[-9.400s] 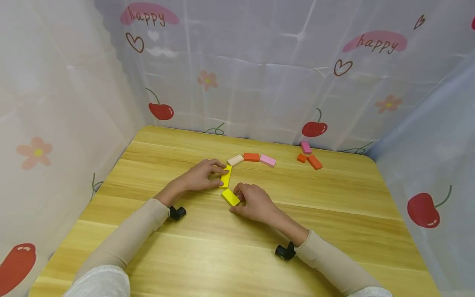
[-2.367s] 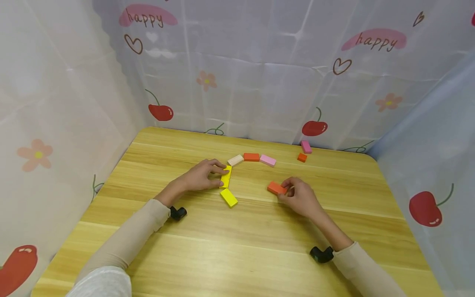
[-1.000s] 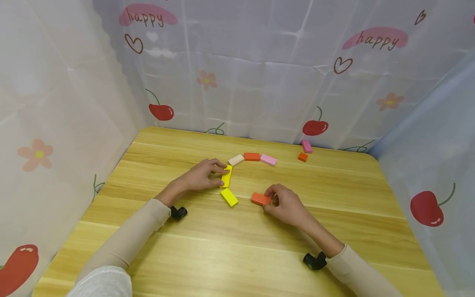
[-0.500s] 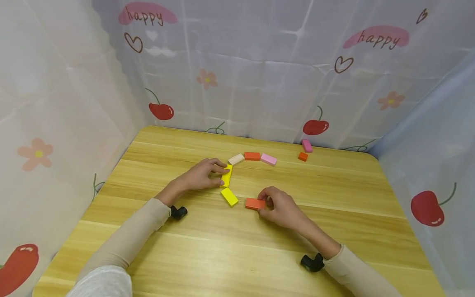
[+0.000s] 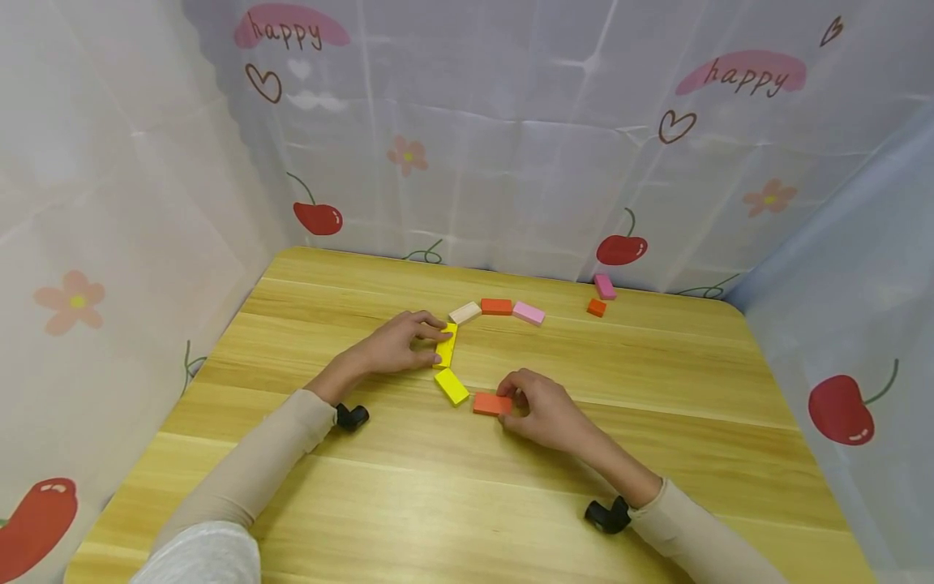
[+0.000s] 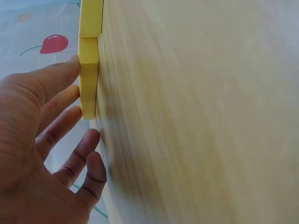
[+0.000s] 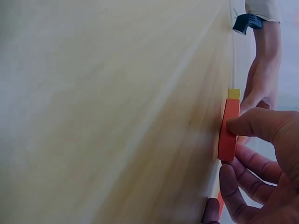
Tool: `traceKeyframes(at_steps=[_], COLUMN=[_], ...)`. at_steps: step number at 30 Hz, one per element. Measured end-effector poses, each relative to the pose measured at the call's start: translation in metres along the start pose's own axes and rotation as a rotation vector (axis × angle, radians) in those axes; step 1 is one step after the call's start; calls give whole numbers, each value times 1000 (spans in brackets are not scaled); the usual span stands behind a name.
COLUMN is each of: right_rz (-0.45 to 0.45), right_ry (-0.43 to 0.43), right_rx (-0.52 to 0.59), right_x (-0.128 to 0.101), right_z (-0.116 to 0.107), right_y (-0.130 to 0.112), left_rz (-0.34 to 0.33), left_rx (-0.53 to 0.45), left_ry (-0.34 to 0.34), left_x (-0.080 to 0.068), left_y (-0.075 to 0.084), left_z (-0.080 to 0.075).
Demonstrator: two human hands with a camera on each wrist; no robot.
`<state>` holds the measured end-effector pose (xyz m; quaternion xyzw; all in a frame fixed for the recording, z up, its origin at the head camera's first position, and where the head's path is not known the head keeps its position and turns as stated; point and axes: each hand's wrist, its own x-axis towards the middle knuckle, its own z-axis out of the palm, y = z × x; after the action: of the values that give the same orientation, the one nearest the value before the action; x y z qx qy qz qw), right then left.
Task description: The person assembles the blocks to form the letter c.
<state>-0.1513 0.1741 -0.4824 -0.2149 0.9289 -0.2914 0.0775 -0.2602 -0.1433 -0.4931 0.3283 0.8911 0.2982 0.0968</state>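
We noted right hand [image 5: 543, 410] pinching orange block [image 5: 492, 403], frame centre; looked light, rigid; long edges best. Left hand [image 5: 394, 345] flat against yellow block [image 5: 445, 346].

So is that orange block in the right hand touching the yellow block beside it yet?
Cannot tell. In the head view the orange block nearly meets the yellow block; no view plainly shows a gap or contact.

An orange block [image 5: 492, 404] is lying flat on the counter [image 5: 438, 503] near its middle, its long side running roughly along the near edge, its left end sitting just beside a yellow block [image 5: 452, 387]. That yellow block is lying flat at a slant, its far end meeting a second yellow block [image 5: 445, 346] pointing toward the far edge.
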Motion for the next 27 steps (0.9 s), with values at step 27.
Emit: traceKeyframes(at_steps=[27], right_rz=[-46], right_ry=[-14], right_rx=[2], right_x=[1], right_z=[3], right_y=[-3], left_rz=[1], left_rx=[-3], left_ry=[-1], left_x=[1], left_y=[-1], left_z=[1])
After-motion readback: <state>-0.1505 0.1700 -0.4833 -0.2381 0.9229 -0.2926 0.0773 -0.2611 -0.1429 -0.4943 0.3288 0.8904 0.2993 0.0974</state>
